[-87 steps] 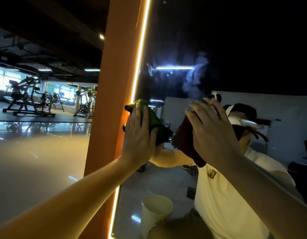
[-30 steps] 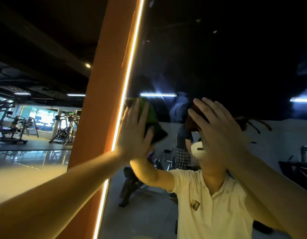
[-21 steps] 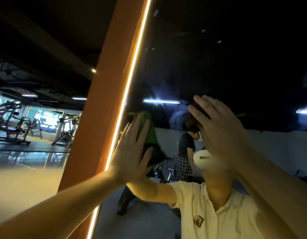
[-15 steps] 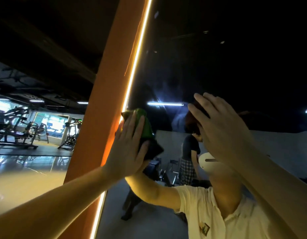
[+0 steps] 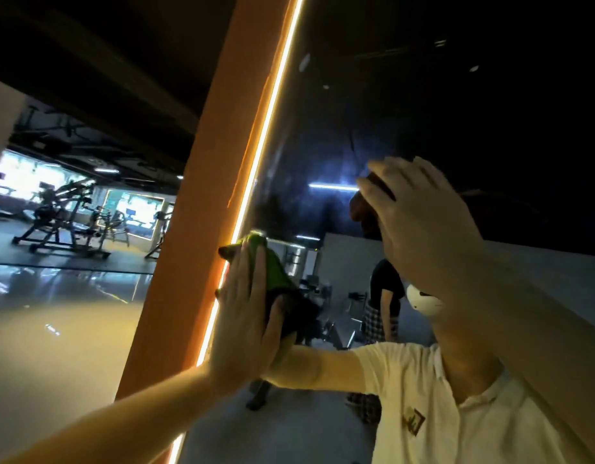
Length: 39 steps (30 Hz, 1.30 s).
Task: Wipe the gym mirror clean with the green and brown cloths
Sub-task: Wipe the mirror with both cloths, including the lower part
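The gym mirror [image 5: 406, 112] fills the right half of the view, dark, with a faint hazy smear near a reflected tube light. My left hand [image 5: 246, 316] presses the green cloth [image 5: 272, 269] flat against the glass with straight fingers, right at the mirror's lit left edge. My right hand [image 5: 420, 226] presses the brown cloth [image 5: 363, 209] against the glass higher up and to the right; only a dark edge of that cloth shows past my fingers. Both arms reach up from the bottom of the view.
An orange pillar [image 5: 195, 212] with a glowing light strip [image 5: 256, 169] borders the mirror on the left. Beyond it lie a glossy floor and gym machines [image 5: 62, 222]. The mirror reflects my white shirt, another person standing and more equipment.
My left hand has slid the green cloth left and a little down to the mirror's lit edge. My right hand has stayed high on the glass with the brown cloth. The view tilted.
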Each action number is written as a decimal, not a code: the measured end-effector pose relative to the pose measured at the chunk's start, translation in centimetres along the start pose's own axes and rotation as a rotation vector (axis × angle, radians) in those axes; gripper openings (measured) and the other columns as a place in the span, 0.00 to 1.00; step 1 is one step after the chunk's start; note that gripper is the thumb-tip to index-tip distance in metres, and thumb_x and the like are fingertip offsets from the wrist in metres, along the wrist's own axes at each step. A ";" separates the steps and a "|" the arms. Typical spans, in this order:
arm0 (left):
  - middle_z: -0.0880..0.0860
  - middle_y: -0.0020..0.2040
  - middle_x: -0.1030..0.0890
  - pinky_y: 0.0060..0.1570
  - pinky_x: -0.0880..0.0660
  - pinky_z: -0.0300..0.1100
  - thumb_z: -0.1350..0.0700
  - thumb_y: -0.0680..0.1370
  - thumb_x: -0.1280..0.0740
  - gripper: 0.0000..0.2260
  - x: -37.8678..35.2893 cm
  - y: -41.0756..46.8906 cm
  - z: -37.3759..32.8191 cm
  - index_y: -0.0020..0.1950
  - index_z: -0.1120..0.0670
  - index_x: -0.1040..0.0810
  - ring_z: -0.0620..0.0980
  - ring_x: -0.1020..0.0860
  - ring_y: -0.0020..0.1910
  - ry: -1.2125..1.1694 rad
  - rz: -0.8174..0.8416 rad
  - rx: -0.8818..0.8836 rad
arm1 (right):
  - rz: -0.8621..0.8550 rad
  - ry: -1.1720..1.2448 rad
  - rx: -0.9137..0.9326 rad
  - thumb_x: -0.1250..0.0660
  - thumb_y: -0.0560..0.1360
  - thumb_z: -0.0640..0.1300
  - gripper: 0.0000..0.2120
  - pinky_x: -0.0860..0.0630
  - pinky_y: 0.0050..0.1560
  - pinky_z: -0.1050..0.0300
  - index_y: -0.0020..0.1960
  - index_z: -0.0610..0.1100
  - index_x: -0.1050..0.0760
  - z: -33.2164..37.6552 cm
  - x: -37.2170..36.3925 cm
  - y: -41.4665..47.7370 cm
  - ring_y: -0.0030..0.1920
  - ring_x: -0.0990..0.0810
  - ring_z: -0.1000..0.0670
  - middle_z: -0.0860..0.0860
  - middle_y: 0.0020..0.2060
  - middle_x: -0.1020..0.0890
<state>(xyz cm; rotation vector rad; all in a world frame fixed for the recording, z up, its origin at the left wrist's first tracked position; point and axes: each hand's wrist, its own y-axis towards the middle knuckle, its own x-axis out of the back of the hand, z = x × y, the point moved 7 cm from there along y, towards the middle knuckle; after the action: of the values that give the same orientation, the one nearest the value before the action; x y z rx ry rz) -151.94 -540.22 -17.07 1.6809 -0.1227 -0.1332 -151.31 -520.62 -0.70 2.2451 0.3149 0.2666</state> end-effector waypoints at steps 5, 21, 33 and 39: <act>0.64 0.82 0.42 0.76 0.40 0.64 0.45 0.85 0.50 0.31 -1.2 17.7 -1.6 0.83 0.63 0.43 0.62 0.43 0.82 0.040 -0.061 0.179 | 0.061 0.064 0.126 0.31 0.69 0.43 0.34 0.40 0.77 0.35 0.75 0.39 0.30 -1.2 -0.1 5.4 0.75 0.33 0.35 0.37 0.74 0.30; 0.62 0.84 0.47 0.76 0.42 0.67 0.46 0.85 0.52 0.31 -0.8 25.7 -3.1 0.82 0.65 0.46 0.60 0.48 0.84 -0.008 0.035 0.257 | 0.072 0.303 0.121 0.32 0.74 0.43 0.28 0.38 0.76 0.34 0.73 0.38 0.27 -7.2 0.8 16.1 0.75 0.31 0.37 0.38 0.72 0.26; 0.63 0.84 0.51 0.78 0.47 0.67 0.40 0.86 0.59 0.34 0.2 26.1 -4.2 0.83 0.63 0.51 0.60 0.53 0.84 0.082 0.194 0.343 | 0.095 0.333 0.182 0.29 0.71 0.45 0.30 0.37 0.75 0.33 0.71 0.36 0.26 -9.5 1.3 16.8 0.73 0.29 0.34 0.36 0.71 0.25; 0.65 0.83 0.49 0.80 0.47 0.64 0.44 0.86 0.54 0.32 -0.2 25.8 -3.5 0.82 0.67 0.46 0.64 0.50 0.83 0.007 0.120 0.138 | 0.009 0.287 -0.017 0.44 0.77 0.43 0.26 0.37 0.75 0.32 0.74 0.36 0.30 -10.6 0.4 19.8 0.74 0.31 0.34 0.36 0.72 0.27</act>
<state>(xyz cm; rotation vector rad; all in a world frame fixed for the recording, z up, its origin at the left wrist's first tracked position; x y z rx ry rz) -151.60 -539.68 8.92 1.8063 -0.2315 -0.0284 -151.38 -525.20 21.31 2.1920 0.4515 0.5961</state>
